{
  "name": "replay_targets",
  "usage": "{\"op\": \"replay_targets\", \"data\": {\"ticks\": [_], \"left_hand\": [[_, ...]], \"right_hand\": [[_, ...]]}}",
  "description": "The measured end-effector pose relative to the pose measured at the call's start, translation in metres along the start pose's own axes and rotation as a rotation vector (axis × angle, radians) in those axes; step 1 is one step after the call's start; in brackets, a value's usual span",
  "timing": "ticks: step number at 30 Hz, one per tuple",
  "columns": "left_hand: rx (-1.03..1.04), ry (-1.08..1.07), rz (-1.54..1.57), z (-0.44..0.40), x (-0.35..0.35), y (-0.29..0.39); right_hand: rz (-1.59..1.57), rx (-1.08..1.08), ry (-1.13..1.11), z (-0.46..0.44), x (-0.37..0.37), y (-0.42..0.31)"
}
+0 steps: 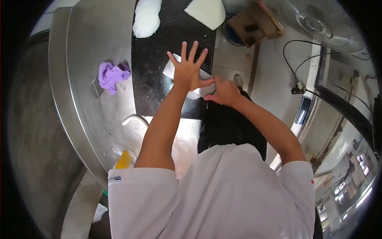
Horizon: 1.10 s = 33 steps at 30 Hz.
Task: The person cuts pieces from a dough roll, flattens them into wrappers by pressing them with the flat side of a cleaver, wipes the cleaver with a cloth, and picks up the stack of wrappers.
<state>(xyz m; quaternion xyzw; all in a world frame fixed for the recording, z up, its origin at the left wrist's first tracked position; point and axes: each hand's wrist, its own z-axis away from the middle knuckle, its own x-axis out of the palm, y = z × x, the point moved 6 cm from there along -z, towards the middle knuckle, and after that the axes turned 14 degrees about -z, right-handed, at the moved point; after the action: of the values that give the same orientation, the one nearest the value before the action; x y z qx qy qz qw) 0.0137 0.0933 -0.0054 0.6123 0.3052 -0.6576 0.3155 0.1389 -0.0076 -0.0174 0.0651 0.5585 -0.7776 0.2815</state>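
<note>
Head view is showing two bare hands working mid-frame, and everything is centring on the blade point(169, 70), a broad, shiny metal piece lying over the black board point(149, 89). Left hand point(188, 72) is spreading wide across its flat, fingers fanning towards the top of the frame, thumb pointing right; it is holding nothing, apparently just bearing down with the palm. Right hand point(226, 91) is making the narrower grip, fingers and thumb closing around the blade's right end; whether a handle is sitting inside that fist, nobody is telling from here.

Good form here is probably meaning an even palm, weight going straight down through that outstretched left arm, with the right hand steadying the end so nothing is skewing. Fingertips are looking well placed, fanning past the metal rather than curling over its edge. What is lying underneath is staying hidden, so gentle, level pressure is seeming wisest.

Upper left of centre, a white lump point(147, 18) is resting on the board, well apart from the hands.
</note>
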Motion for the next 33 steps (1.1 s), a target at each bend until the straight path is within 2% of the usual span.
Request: {"op": "replay_targets", "data": {"ticks": [2, 4, 5, 8, 10, 11, 13, 14, 15, 16, 18, 19, 20, 21, 22, 24, 27, 28, 30, 32, 33], "left_hand": [[-0.003, 0.06, 0.016, -0.014, -0.002, -0.006], [-0.016, 0.097, -0.036, -0.035, -0.007, -0.021], [-0.006, 0.066, -0.057, -0.039, -0.007, -0.022], [0.088, -0.037, 0.009, 0.01, 0.003, 0.006], [0.14, -0.087, 0.091, 0.033, 0.012, 0.034], [0.158, -0.049, 0.07, 0.017, 0.014, 0.035], [0.166, -0.072, 0.062, 0.025, 0.012, 0.04], [0.085, -0.046, 0.011, 0.014, 0.007, 0.033], [0.002, -0.002, -0.042, -0.002, 0.003, 0.024], [0.003, 0.0, -0.042, -0.009, 0.007, 0.019], [-0.192, 0.213, 0.0, -0.011, 0.003, -0.008], [-0.236, 0.133, -0.014, -0.013, 0.003, -0.016], [-0.236, 0.132, -0.019, -0.005, 0.002, -0.014], [-0.189, 0.109, 0.007, 0.001, 0.002, -0.01], [-0.144, 0.084, 0.037, 0.008, 0.004, -0.004], [-0.097, 0.02, 0.049, 0.023, 0.01, 0.024], [-0.084, 0.002, 0.034, 0.016, 0.012, 0.028], [-0.154, 0.02, -0.006, 0.012, 0.009, 0.022], [-0.217, 0.088, -0.056, -0.012, 0.005, 0.009], [-0.34, 0.171, -0.014, -0.01, 0.001, -0.012], [-0.326, 0.151, -0.023, -0.01, -0.001, -0.016]], "right_hand": [[0.008, 0.011, 0.0, -0.022, -0.022, -0.008], [0.015, -0.078, 0.057, -0.042, -0.03, -0.016], [0.057, -0.012, 0.032, -0.049, -0.026, -0.013], [-0.051, -0.023, -0.063, 0.007, 0.014, 0.007], [0.063, -0.268, 0.2, 0.043, 0.023, 0.013], [-0.027, -0.004, 0.021, 0.044, 0.031, 0.033], [0.029, -0.023, -0.005, 0.034, 0.014, 0.033], [0.104, -0.071, 0.003, 0.017, -0.002, 0.029], [0.086, -0.018, -0.119, 0.002, -0.011, 0.03], [0.143, -0.039, -0.144, -0.016, -0.025, 0.019], [0.193, -0.059, -0.177, -0.042, -0.038, 0.0], [0.22, -0.124, -0.215, -0.054, -0.041, -0.01], [0.244, -0.191, -0.251, -0.058, -0.04, -0.016], [0.081, -0.129, -0.299, -0.046, -0.034, -0.012], [0.076, -0.041, -0.335, -0.03, -0.023, 0.0], [0.08, -0.109, -0.274, -0.002, -0.006, 0.028], [0.159, -0.164, -0.216, -0.014, -0.025, 0.034], [0.137, -0.147, -0.222, -0.016, -0.024, 0.033], [0.208, -0.366, -0.252, -0.052, -0.047, 0.013], [0.273, -0.305, -0.297, -0.069, -0.054, -0.012], [0.335, -0.247, -0.343, -0.075, -0.052, -0.016]]}}
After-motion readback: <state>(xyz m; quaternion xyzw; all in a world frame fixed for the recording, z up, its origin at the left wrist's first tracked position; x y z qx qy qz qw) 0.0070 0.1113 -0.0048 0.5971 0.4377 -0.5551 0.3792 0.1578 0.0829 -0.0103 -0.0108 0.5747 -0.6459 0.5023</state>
